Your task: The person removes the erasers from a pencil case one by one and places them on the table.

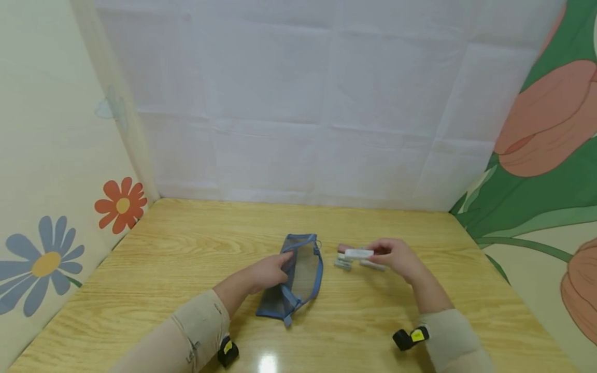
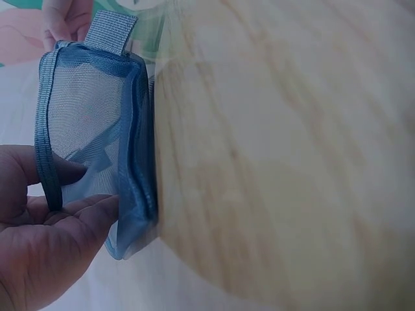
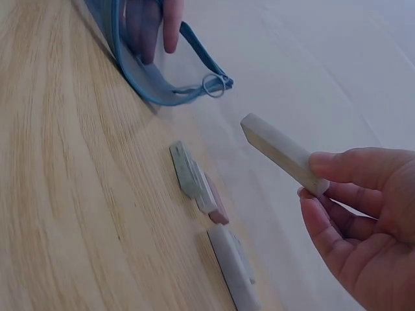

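My left hand [image 1: 268,273] grips the rim of a blue mesh zip pouch [image 1: 305,272], which stands on the table with its mouth held open towards the right. In the left wrist view, fingers pass on both sides of the pouch's edge band [image 2: 45,129]. Between thumb and fingertips, my right hand [image 1: 396,257] pinches one end of a small white rectangular bar [image 3: 282,150], raised above the table. Under it lie several similar bars: a pale green one [image 3: 185,170], a pinkish one [image 3: 218,202] and a white one [image 3: 233,267] nearer the right hand.
The wooden table [image 1: 186,243] ends at a white cloth backdrop [image 1: 280,103]. Flower-painted panels stand at the left and right sides. A round zip ring [image 3: 214,84] hangs at the pouch's end. Each wrist carries a small black device.
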A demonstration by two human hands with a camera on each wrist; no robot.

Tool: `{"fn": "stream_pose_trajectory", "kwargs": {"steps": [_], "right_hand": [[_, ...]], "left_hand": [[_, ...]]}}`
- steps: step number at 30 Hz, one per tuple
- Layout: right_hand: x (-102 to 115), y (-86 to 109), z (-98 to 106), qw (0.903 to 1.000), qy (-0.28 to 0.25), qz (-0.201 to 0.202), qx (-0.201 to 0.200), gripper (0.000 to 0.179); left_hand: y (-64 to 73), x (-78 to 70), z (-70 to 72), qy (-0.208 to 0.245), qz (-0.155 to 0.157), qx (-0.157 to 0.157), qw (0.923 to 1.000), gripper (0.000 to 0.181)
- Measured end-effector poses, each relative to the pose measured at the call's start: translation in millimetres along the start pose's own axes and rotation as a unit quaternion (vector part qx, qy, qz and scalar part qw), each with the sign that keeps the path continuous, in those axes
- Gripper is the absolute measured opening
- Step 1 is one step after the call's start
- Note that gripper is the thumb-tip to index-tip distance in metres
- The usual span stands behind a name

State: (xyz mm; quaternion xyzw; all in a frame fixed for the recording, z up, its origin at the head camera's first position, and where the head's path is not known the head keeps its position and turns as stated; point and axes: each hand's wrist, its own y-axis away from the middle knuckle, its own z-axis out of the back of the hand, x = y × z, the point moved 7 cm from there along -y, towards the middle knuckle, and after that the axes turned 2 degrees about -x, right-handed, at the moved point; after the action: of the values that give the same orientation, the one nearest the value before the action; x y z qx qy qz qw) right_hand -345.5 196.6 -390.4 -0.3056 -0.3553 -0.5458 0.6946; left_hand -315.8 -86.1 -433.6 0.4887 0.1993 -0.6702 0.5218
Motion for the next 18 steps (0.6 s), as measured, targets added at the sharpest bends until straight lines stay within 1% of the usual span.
{"fn": "stream_pose_trajectory", "kwargs": {"steps": [6, 11, 18], "right_hand": [[-10, 3.4, 11, 0.9999, 0.013, -0.007, -0.007, 0.024], [-17, 4.4, 15, 0.9997, 0.019, -0.011, -0.005, 0.024], [-30, 6.4, 13, 0.9984, 0.033, -0.046, -0.006, 0.026]], "left_hand": [[-1.6, 0.9, -0.2, -0.004, -0.002, -0.002, 1.0000, 0.072], [-2.6, 1.7, -0.3, -0.005, -0.004, -0.003, 1.0000, 0.073], [-1.8, 0.7, -0.6, -0.004, -0.002, -0.001, 1.0000, 0.073]]}}
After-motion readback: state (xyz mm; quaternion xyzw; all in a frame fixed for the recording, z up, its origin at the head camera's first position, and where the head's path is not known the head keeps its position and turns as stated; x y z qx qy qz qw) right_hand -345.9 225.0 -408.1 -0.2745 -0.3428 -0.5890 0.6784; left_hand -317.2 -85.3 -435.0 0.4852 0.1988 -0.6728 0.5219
